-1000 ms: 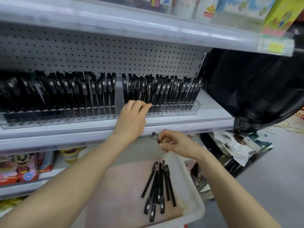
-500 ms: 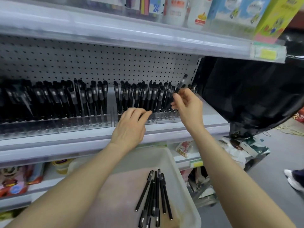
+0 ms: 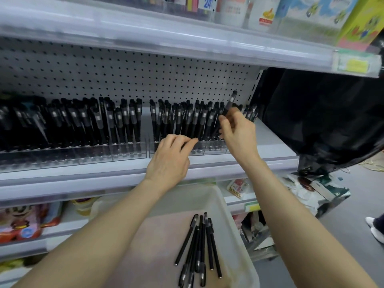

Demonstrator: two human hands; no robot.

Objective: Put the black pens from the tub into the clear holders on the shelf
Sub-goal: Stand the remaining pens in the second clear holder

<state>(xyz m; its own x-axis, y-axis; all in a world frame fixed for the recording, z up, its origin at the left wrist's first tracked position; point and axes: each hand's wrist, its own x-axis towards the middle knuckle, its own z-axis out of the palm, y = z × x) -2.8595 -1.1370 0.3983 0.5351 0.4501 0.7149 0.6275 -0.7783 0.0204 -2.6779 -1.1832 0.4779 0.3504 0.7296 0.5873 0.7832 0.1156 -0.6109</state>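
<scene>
Having left the tub a second ago, the right hand now pinches one black pen tilted above the right clear holder, not yet slotted; the left hand rests on the holder's front, fingers together, gripping nothing; the loose pens in the tub suggest several trips remain.

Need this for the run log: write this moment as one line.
right hand: pinches black pen at right clear holder | left hand: rests on that holder's front | tub: loose pens inside
</scene>
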